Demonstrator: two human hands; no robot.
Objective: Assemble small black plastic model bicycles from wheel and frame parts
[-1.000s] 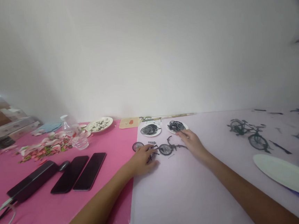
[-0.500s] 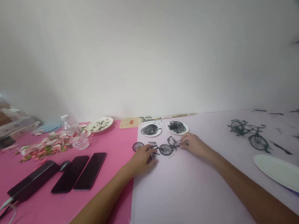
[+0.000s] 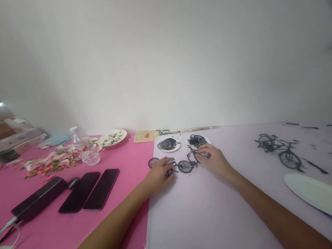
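My right hand (image 3: 215, 159) pinches a thin black model-bicycle frame (image 3: 192, 157) between thumb and fingertips, just in front of the right small plate. A black spoked wheel (image 3: 185, 166) lies at the left end of that frame. To its left, my left hand (image 3: 158, 176) lies low on the table with thumb and fingers apart, over black bicycle parts (image 3: 173, 171) that it partly covers. Another wheel (image 3: 153, 163) shows beyond the left hand's knuckles. A tiny thin piece (image 3: 191, 173) lies on the white sheet between the hands.
Two small white plates (image 3: 177, 147) hold black wheels and parts. A model bicycle (image 3: 279, 151) stands at right, near loose black pieces and an oval white plate (image 3: 320, 194). Left, on pink covering, are two phones (image 3: 101, 190), a black power strip (image 3: 40, 199), petals (image 3: 55, 161) and a plastic bottle (image 3: 75, 136).
My right hand has shifted slightly up with the bicycle frame, which is now tilted more upright. The left hand has stayed in nearly the same place. The whole view has shifted slightly.
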